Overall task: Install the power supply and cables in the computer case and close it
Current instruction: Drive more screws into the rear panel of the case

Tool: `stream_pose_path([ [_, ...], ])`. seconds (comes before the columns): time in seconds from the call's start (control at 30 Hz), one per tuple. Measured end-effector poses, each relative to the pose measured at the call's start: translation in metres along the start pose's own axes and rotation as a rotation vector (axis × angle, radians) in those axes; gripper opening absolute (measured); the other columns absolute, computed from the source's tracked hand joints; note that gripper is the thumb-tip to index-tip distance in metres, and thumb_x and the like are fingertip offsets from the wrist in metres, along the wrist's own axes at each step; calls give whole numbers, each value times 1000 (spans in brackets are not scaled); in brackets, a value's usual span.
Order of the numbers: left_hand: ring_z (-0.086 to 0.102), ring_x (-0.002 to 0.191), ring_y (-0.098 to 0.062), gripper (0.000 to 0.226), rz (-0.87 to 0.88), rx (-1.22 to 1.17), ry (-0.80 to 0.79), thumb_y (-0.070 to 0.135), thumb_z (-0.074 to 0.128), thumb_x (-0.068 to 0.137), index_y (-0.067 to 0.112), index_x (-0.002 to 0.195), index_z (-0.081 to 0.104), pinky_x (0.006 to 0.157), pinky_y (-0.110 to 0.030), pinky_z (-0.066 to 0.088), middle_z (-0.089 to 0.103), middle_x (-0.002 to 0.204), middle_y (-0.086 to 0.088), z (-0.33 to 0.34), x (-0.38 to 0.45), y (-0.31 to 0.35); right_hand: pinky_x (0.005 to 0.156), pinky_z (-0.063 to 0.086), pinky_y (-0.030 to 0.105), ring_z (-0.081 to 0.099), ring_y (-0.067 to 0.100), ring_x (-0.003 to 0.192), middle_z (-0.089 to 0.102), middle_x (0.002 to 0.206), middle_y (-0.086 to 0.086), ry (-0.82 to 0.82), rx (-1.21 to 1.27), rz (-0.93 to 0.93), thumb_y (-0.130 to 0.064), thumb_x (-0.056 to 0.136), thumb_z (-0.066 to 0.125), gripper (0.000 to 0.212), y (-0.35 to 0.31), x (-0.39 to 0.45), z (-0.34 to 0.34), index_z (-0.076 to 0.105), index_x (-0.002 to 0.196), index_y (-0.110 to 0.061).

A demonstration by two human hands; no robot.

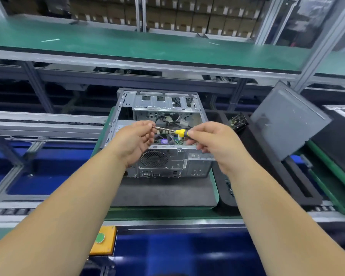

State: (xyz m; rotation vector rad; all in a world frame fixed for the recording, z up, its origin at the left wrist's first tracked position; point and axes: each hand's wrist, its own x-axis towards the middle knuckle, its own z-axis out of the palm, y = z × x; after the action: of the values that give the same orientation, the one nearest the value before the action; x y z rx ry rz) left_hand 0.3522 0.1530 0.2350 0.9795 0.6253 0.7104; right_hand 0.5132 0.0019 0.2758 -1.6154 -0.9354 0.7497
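Observation:
An open grey metal computer case (159, 108) lies on a dark pad, rear fan grille toward me, with loose cables (168, 118) and a circuit board visible inside. Above the case opening, my right hand (213, 144) grips the yellow-and-black handle of a screwdriver (180, 132). Its metal shaft runs left to my left hand (132, 141), whose fingertips pinch the tip end. A grey side panel (287, 120) leans tilted to the right of the case.
The case sits on a dark pad (163, 192) on a green pallet on a roller conveyor. A black tray (267, 176) holding a small board lies to the right. A green shelf (147, 44) spans above. An orange box with a green button (102, 239) is at the near edge.

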Motion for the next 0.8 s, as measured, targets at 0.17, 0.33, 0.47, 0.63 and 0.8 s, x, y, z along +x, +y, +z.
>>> stream_pose_path([
  [0.17, 56, 64, -4, 13, 0, 59, -15, 7, 50, 99, 8, 99, 63, 60, -14, 50, 62, 72, 4, -20, -3, 4, 58, 47, 22, 58, 9, 61, 76, 82, 4, -63, -72, 124, -19, 83, 74, 5, 11, -21, 38, 74, 86, -16],
  [0.33, 55, 69, -6, 23, 67, 383, -25, 7, 45, 100, 14, 104, 67, 65, -16, 46, 64, 81, 0, -34, 0, 3, 60, 49, 28, 59, 12, 67, 76, 86, 4, -85, -97, 216, -23, 85, 72, 8, 28, -33, 67, 74, 86, -16],
  [0.47, 57, 72, -10, 26, 220, 984, 133, 19, 44, 98, 31, 109, 64, 62, -26, 46, 66, 99, 10, -58, 10, 1, 55, 51, 22, 60, 11, 64, 77, 82, 0, -79, -47, 287, -20, 90, 69, 8, 38, -36, 82, 70, 96, -14],
  [0.63, 59, 82, -14, 31, 289, 1441, -69, 18, 42, 99, 30, 117, 63, 69, -30, 50, 61, 112, 1, -80, 23, -3, 56, 53, 23, 63, 10, 65, 77, 79, -1, -74, -24, 357, -20, 91, 68, 4, 45, -44, 101, 67, 95, -17],
  [0.8, 46, 123, -25, 30, 308, 1566, -254, 18, 43, 101, 19, 125, 60, 110, -42, 33, 57, 127, -2, -87, 31, -4, 60, 57, 27, 64, 16, 70, 76, 80, 1, -66, -14, 398, -19, 93, 66, 4, 49, -50, 116, 67, 94, -15],
])
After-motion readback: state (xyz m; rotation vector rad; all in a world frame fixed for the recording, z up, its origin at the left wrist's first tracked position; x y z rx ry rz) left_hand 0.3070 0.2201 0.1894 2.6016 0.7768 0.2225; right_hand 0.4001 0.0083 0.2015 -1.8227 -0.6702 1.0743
